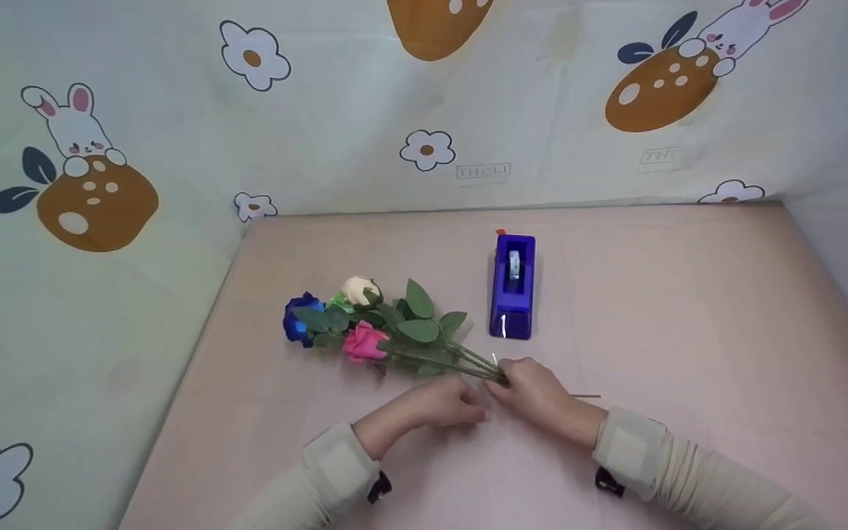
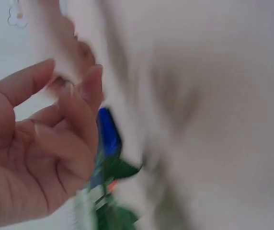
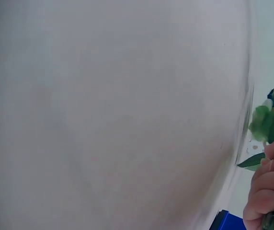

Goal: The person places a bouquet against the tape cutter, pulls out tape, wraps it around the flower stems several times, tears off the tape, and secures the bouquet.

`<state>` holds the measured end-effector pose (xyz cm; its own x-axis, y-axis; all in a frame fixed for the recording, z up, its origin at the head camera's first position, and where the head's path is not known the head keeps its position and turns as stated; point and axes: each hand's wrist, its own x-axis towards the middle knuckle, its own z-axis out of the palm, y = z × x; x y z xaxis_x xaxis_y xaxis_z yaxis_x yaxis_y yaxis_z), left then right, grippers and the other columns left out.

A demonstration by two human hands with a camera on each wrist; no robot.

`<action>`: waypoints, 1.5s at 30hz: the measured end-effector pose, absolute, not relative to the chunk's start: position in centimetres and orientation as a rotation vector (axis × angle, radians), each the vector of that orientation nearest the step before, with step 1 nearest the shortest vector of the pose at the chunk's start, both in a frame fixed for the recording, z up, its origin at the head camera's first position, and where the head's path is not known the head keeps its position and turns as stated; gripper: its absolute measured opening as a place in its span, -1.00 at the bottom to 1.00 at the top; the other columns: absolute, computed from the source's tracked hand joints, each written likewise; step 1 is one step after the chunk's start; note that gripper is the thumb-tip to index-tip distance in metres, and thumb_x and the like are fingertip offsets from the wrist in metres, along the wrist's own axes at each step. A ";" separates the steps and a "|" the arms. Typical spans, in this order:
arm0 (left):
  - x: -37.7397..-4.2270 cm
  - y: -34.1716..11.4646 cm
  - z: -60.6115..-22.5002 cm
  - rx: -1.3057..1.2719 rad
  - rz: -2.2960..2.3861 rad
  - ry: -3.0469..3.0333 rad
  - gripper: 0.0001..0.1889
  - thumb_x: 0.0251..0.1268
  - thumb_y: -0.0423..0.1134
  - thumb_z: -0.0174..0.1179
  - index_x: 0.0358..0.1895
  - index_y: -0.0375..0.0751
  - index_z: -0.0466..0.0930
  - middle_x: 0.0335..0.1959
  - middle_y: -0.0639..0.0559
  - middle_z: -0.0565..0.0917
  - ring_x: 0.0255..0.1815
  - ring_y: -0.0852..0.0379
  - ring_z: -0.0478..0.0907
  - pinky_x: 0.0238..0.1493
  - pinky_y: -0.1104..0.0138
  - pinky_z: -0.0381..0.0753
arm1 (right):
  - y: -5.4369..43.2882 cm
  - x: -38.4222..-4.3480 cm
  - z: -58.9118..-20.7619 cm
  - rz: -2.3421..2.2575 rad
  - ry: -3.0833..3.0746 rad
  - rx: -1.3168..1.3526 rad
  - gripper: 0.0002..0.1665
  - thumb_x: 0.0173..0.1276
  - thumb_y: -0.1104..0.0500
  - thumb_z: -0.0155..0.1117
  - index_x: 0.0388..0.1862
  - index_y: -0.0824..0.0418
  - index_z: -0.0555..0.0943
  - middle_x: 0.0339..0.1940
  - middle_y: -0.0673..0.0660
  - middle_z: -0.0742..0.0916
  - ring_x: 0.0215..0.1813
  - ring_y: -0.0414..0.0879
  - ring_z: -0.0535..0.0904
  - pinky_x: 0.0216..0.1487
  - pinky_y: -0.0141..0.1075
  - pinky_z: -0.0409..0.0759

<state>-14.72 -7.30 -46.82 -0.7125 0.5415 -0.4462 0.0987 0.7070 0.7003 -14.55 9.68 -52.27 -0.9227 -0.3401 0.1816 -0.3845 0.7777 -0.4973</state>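
My right hand (image 1: 538, 394) grips the gathered green stems of several artificial roses near their lower end; a thin stem end shows past the wrist. The blooms point left: a blue rose (image 1: 302, 319), a cream rose (image 1: 361, 291) and a pink rose (image 1: 365, 343), with green leaves (image 1: 418, 330) behind them. A small shiny clear strip (image 1: 495, 359) shows at the stems beside the right fingers. Just left of that grip is my left hand (image 1: 442, 403), below the stems. Its fingers are loosely bent in the left wrist view, with nothing seen between them.
A blue tape dispenser (image 1: 514, 287) with a roll of clear tape stands beyond my right hand. The pale pink tabletop (image 1: 674, 316) meets a patterned cloth wall (image 1: 336, 132) at the back and left.
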 end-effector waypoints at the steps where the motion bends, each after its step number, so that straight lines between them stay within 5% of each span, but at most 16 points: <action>1: -14.5 -7.1 -47.4 0.428 0.984 2.200 -0.72 0.21 -0.20 0.14 -0.53 -0.36 0.57 -0.77 0.15 0.39 -0.73 0.27 0.28 -0.67 0.47 0.25 | 9.7 -14.5 -52.2 0.826 -2.864 0.595 -0.68 0.10 0.20 0.28 -0.71 0.15 0.36 -0.76 -0.09 0.37 -0.66 -0.22 0.24 -0.67 -0.39 0.25; 10: -13.9 -6.0 -50.9 -0.190 1.716 1.817 -0.74 0.14 -0.31 0.20 -0.13 -0.39 0.57 -0.69 0.09 0.50 -0.72 0.30 0.39 -0.68 0.54 0.38 | 9.8 -14.5 -51.7 0.942 -2.830 0.518 -0.71 0.03 0.27 0.30 -0.72 0.15 0.38 -0.76 -0.11 0.40 -0.64 -0.25 0.25 -0.64 -0.43 0.24; 15: -14.5 -6.3 -51.1 -0.315 1.881 1.641 -0.89 0.17 -0.36 0.16 -0.27 -0.32 0.59 -0.69 0.10 0.53 -0.66 0.31 0.42 -0.61 0.53 0.38 | 9.9 -14.2 -51.7 1.019 -2.815 0.518 -0.72 0.05 0.30 0.26 -0.71 0.15 0.37 -0.75 -0.12 0.38 -0.63 -0.27 0.25 -0.62 -0.45 0.25; 24: -15.1 -6.4 -50.7 -0.308 2.026 1.407 -0.89 0.14 -0.44 0.14 -0.46 -0.17 0.58 -0.58 0.06 0.59 -0.55 0.26 0.47 -0.51 0.51 0.40 | 10.0 -13.7 -51.6 0.959 -2.808 0.497 -0.86 0.10 0.25 0.23 -0.59 0.14 0.48 -0.69 -0.13 0.44 -0.60 -0.27 0.30 -0.60 -0.44 0.29; 35: -15.4 -4.9 -50.4 -0.410 2.137 1.395 -0.81 0.24 -0.14 0.15 -0.50 -0.09 0.58 -0.65 0.15 0.58 -0.64 0.33 0.43 -0.53 0.50 0.33 | 10.1 -13.2 -51.7 0.961 -2.820 0.464 -0.93 0.19 0.18 0.22 -0.43 0.15 0.56 -0.63 -0.13 0.46 -0.53 -0.25 0.35 -0.49 -0.38 0.37; 41: -15.7 -5.0 -50.6 -0.345 2.158 1.357 -0.82 0.28 -0.25 0.10 -0.50 -0.15 0.55 -0.61 0.11 0.56 -0.55 0.30 0.44 -0.45 0.52 0.40 | 10.9 -13.3 -51.6 1.163 -2.841 0.504 -0.75 0.38 0.11 0.04 -0.22 0.20 0.63 -0.48 -0.07 0.60 -0.38 -0.21 0.50 -0.29 -0.29 0.50; 45: -15.7 -5.6 -50.5 -0.177 2.205 1.331 -0.87 0.26 -0.24 0.13 -0.43 -0.19 0.51 -0.54 0.09 0.58 -0.50 0.28 0.47 -0.39 0.53 0.46 | 12.0 -14.0 -51.4 1.497 -2.886 0.597 -0.57 0.47 0.06 -0.12 -0.37 0.31 0.58 -0.60 0.00 0.57 -0.50 -0.23 0.44 -0.39 -0.36 0.45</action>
<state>-15.72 -5.55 -50.47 -0.8388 0.3884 -0.3816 -0.5187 -0.3565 0.7771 -14.05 12.04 -51.38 -0.9217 -0.3874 0.0201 -0.2394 0.5275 -0.8151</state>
